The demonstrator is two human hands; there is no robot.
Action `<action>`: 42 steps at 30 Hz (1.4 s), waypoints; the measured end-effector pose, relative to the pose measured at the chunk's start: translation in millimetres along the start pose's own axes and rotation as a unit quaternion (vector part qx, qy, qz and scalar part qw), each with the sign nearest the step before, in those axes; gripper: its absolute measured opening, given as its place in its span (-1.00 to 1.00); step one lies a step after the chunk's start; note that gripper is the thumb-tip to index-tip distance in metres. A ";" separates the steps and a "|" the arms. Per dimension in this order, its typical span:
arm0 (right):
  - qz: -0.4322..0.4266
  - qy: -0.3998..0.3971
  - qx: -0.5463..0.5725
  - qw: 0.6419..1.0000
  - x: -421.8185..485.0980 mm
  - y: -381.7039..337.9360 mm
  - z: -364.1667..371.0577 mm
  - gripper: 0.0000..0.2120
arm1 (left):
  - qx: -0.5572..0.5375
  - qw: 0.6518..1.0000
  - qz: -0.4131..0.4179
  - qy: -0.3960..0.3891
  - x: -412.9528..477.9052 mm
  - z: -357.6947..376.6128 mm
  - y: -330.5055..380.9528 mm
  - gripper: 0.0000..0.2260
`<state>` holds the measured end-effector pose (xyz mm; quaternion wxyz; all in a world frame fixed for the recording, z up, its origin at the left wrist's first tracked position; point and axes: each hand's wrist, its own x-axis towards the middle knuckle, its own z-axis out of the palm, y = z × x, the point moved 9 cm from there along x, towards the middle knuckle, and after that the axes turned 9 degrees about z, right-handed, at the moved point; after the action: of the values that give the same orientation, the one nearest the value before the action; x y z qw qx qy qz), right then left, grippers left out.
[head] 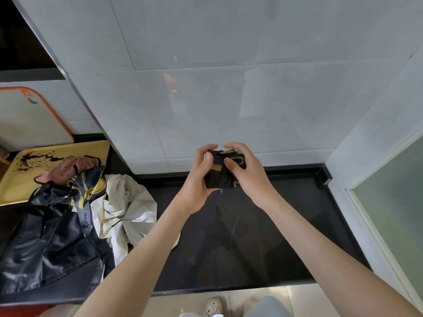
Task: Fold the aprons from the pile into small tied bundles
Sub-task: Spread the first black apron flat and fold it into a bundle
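While both grips pinch it, the apron bundle [216,179] sits between left hand [196,179] and right hand [249,177].

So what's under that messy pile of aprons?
The pile of aprons lies on the black counter, and its far end, the pink apron, rests on a yellow tray. Whatever else sits beneath the cloth is covered, so I cannot tell.

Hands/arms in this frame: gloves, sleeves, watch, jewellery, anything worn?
Nothing worn. The left hand and right hand are both bare, with no gloves. No rings, watch, bracelet or markings are visible. The left forearm and right forearm are bare all the way to the frame edge, and no sleeve is in view.
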<state>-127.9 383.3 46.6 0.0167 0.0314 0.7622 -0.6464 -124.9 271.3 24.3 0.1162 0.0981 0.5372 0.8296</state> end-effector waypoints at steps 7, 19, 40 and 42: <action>0.017 0.051 -0.017 0.998 -1.9 8.2 -6.6 -0.94 | 0.273 0.952 0.117 0.069 0.8 2.0 25.3 -0.90; 0.122 0.061 0.070 0.988 2.0 18.9 -19.3 -0.78 | 0.092 0.983 0.085 0.133 2.6 -0.3 5.7 -0.83; 0.154 -0.126 -0.047 0.979 3.4 23.6 -9.8 -0.73 | 0.556 0.802 0.088 -0.201 11.5 18.8 10.6 -0.82; 0.143 -0.163 -0.129 0.968 4.2 23.5 -10.7 -0.73 | 0.572 0.788 0.085 -0.212 7.5 20.5 5.2 -0.80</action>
<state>-130.2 397.8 25.0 0.2374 0.0317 0.8135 -0.5300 -126.5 289.2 37.6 0.0790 0.3651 0.8649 0.3352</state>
